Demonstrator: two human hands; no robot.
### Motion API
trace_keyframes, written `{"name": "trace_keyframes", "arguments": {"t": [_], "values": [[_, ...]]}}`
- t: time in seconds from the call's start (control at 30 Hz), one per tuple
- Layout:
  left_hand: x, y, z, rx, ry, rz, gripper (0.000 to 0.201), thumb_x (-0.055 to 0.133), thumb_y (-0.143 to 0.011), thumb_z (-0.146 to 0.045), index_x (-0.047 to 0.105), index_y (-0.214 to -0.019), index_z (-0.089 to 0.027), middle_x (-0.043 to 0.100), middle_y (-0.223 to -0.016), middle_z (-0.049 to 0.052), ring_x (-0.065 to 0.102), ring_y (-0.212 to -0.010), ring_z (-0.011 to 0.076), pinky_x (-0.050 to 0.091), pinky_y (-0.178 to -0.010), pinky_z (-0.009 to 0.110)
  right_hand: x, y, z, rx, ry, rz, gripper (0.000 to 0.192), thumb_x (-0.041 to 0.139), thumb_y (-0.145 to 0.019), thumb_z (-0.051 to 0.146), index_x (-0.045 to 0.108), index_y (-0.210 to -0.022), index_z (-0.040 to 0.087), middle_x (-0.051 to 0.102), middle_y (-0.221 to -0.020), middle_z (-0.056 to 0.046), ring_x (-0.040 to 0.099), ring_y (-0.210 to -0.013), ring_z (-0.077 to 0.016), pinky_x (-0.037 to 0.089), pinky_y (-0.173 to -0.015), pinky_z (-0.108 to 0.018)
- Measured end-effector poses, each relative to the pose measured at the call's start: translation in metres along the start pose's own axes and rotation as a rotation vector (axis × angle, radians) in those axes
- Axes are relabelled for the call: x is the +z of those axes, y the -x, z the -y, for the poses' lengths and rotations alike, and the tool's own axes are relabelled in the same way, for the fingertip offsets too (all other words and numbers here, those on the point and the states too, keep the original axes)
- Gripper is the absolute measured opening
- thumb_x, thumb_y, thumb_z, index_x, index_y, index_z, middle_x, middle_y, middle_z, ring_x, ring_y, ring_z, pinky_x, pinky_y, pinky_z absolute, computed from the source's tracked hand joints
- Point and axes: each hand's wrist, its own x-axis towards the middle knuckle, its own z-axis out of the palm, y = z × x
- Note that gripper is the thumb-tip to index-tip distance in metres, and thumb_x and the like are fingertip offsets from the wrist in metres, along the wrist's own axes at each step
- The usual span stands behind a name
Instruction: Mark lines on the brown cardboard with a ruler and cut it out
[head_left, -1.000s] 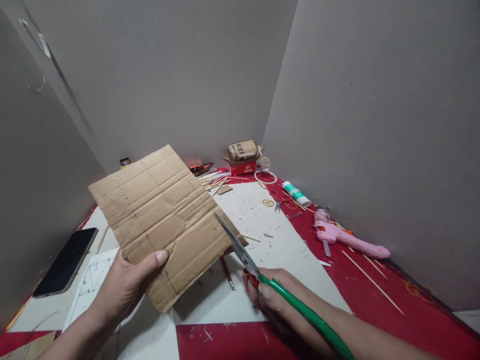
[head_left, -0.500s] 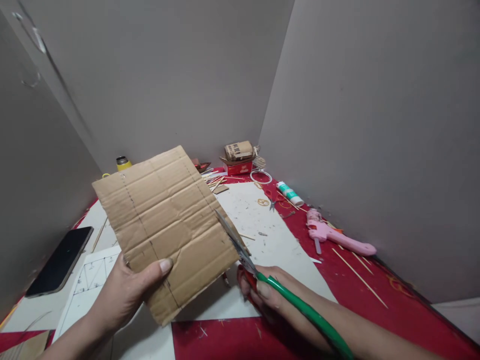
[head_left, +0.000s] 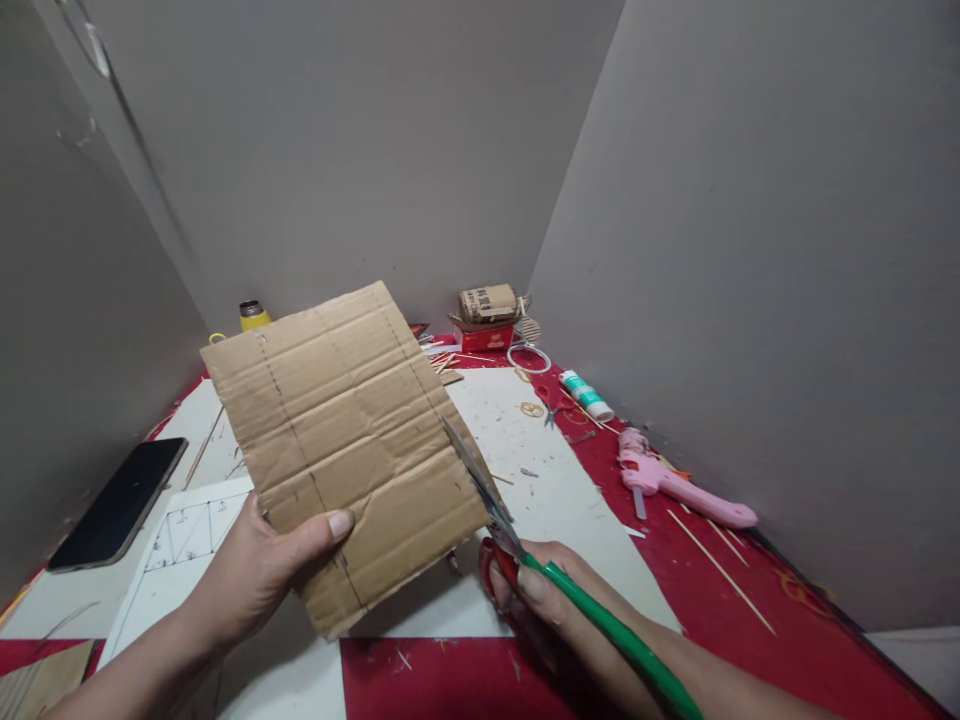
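A creased brown cardboard sheet (head_left: pixel 345 430) is held tilted above the table, with dashed pencil lines near its left and right sides. My left hand (head_left: pixel 277 550) grips its lower left edge, thumb on the front and fingers hidden behind. My right hand (head_left: pixel 547 590) is closed on scissors (head_left: pixel 607 625) with green and red handles. Their blades lie along the right dashed line, and the cut reaches from the lower right edge partway up. The strip to the right of the blades bends back behind them.
A phone (head_left: pixel 120 505) and a paper with a truss drawing (head_left: pixel 187 530) lie at left. On the right are a pink glue gun (head_left: pixel 675 485), a white-and-teal tube (head_left: pixel 586 395), small scissors (head_left: pixel 551 412) and thin sticks (head_left: pixel 720 570). A red box (head_left: pixel 484 338) stands at the back.
The view has shifted slightly, so the cardboard, both hands and the scissors appear a little further right. The blades remain in the cut, with no clear progress along it.
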Motion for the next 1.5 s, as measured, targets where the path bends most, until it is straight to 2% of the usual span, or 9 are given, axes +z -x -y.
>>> {"name": "trace_keyframes", "arguments": {"t": [0.3, 0.57, 0.7, 0.83, 1.07, 1.27, 1.37, 1.5], "values": [[-0.002, -0.002, 0.002, 0.02, -0.006, 0.015, 0.067, 0.088, -0.064, -0.038, 0.068, -0.126, -0.021, 0.078, -0.111, 0.011, 0.067, -0.116, 0.0348, 0.049, -0.106, 0.047, 0.006, 0.005, -0.01, 0.078, -0.056, -0.07, 0.058, 0.03, -0.097, 0.071, 0.044, -0.074, 0.02, 0.041, -0.053, 0.004, 0.037, -0.047, -0.0095, 0.03, -0.044, -0.022], [-0.001, 0.0, 0.002, 0.015, 0.017, -0.006, 0.071, 0.089, -0.062, -0.038, 0.067, -0.127, -0.021, 0.077, -0.112, 0.012, 0.068, -0.114, 0.036, 0.05, -0.105, 0.049, 0.012, 0.005, -0.005, 0.114, -0.093, -0.112, 0.062, 0.031, -0.092, 0.077, 0.043, -0.069, 0.021, 0.039, -0.048, 0.005, 0.037, -0.042, -0.0092, 0.028, -0.042, -0.023], [-0.007, -0.002, -0.004, -0.057, 0.101, 0.051, 0.068, 0.088, -0.062, -0.035, 0.068, -0.125, -0.021, 0.076, -0.115, 0.011, 0.067, -0.115, 0.037, 0.054, -0.1, 0.048, 0.014, 0.005, -0.003, 0.129, -0.105, -0.118, 0.064, 0.03, -0.091, 0.079, 0.042, -0.068, 0.021, 0.039, -0.045, 0.005, 0.036, -0.041, -0.0089, 0.026, -0.041, -0.022], [-0.014, -0.012, -0.011, -0.097, 0.201, 0.114, 0.06, 0.084, -0.068, -0.042, 0.07, -0.123, -0.021, 0.076, -0.115, 0.011, 0.069, -0.112, 0.0365, 0.059, -0.091, 0.045, 0.015, 0.004, -0.005, 0.145, -0.118, -0.112, 0.066, 0.03, -0.09, 0.08, 0.042, -0.063, 0.021, 0.037, -0.043, 0.005, 0.035, -0.039, -0.0084, 0.025, -0.039, -0.022], [-0.004, -0.015, -0.002, 0.007, 0.165, -0.051, 0.065, 0.086, -0.07, -0.035, 0.065, -0.13, -0.023, 0.075, -0.119, 0.008, 0.07, -0.109, 0.0335, 0.062, -0.085, 0.04, 0.016, 0.003, -0.011, 0.091, -0.115, -0.093, 0.062, 0.033, -0.091, 0.078, 0.043, -0.07, 0.021, 0.039, -0.046, 0.005, 0.036, -0.041, -0.0091, 0.027, -0.04, -0.022], [-0.011, -0.009, 0.013, 0.052, 0.098, -0.014, 0.066, 0.084, -0.074, -0.035, 0.062, -0.134, -0.021, 0.073, -0.125, 0.01, 0.068, -0.114, 0.0333, 0.057, -0.097, 0.042, 0.005, -0.001, -0.006, -0.006, 0.006, -0.009, 0.062, 0.026, -0.094, 0.076, 0.048, -0.08, 0.02, 0.045, -0.062, 0.002, 0.038, -0.054, -0.0118, 0.036, -0.05, -0.024], [-0.011, -0.007, 0.012, 0.041, 0.078, -0.028, 0.068, 0.086, -0.072, -0.038, 0.064, -0.133, -0.021, 0.074, -0.123, 0.01, 0.069, -0.112, 0.034, 0.057, -0.098, 0.043, 0.004, -0.001, -0.001, -0.062, 0.069, -0.048, 0.057, 0.026, -0.097, 0.071, 0.046, -0.079, 0.02, 0.044, -0.065, 0.001, 0.036, -0.058, -0.0124, 0.037, -0.053, -0.025], [-0.011, -0.006, 0.011, 0.04, 0.054, -0.044, 0.069, 0.087, -0.07, -0.04, 0.064, -0.133, -0.024, 0.072, -0.126, 0.008, 0.07, -0.111, 0.0335, 0.056, -0.099, 0.043, 0.005, -0.001, 0.001, -0.095, 0.098, -0.081, 0.053, 0.027, -0.099, 0.067, 0.043, -0.078, 0.021, 0.039, -0.061, 0.004, 0.031, -0.055, -0.0115, 0.033, -0.049, -0.024]]}}
